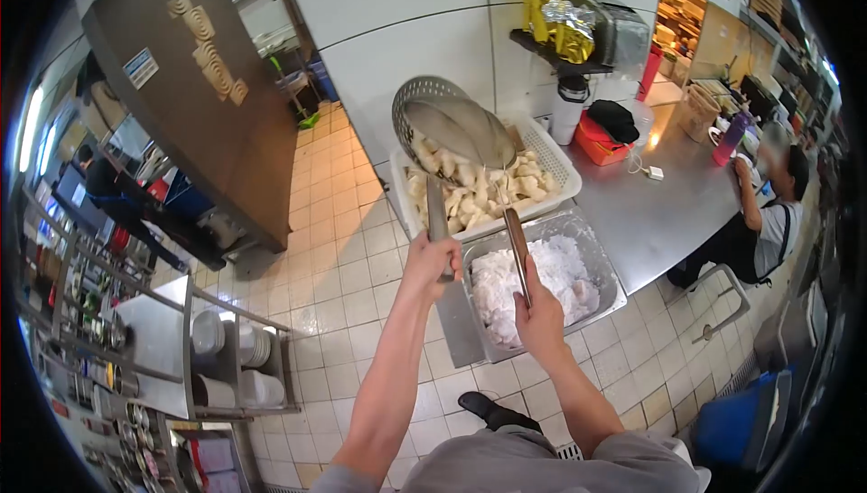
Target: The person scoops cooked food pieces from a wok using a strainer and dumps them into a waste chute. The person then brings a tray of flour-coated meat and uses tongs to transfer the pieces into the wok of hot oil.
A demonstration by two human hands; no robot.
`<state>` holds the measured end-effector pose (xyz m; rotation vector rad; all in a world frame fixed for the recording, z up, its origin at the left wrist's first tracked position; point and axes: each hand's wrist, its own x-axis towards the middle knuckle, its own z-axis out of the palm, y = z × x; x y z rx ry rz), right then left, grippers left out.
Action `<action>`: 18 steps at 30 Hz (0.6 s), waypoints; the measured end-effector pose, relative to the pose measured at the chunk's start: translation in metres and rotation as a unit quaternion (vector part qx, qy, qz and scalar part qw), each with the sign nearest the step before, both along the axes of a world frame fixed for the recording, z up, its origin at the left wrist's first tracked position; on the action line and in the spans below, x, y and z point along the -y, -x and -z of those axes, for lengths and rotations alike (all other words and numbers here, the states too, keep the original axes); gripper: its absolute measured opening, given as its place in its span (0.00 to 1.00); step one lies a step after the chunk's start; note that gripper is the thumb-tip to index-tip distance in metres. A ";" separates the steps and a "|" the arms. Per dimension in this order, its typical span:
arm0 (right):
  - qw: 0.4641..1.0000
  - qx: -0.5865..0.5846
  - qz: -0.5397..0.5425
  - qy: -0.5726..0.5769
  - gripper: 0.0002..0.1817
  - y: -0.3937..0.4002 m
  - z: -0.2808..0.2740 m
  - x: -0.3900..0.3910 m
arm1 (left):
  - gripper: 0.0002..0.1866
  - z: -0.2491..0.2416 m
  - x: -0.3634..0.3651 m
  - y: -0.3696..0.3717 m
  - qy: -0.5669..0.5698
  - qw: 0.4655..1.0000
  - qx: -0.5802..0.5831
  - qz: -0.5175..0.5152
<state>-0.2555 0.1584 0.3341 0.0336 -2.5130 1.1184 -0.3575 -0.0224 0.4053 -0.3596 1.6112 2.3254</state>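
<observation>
My left hand (pixel 433 259) is closed round the handle of a large perforated strainer (pixel 424 90), which is tilted above the white basket (pixel 564 164). My right hand (pixel 538 310) grips the brown handle of a broad metal ladle (pixel 459 130), whose head lies over or against the strainer. Pale pieces of food (pixel 483 190) fill much of the basket beneath both tools. Nearer to me, a metal tray (pixel 612 287) holds a heap of white, powdery food (pixel 533 281). The strainer's inside is partly hidden by the ladle head.
A steel counter (pixel 623 231) runs right, bearing an orange container (pixel 600 139) and a purple bottle (pixel 733 138). One person (pixel 777 222) sits at its right side; another (pixel 117 195) stands far left. A shelf rack (pixel 163 330) stands left, a blue bin (pixel 741 416) lower right.
</observation>
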 end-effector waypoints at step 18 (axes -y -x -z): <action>0.993 0.068 -0.044 0.083 0.35 0.042 -0.016 -0.017 | 0.23 0.034 0.148 -0.144 -0.028 0.973 0.044 -0.224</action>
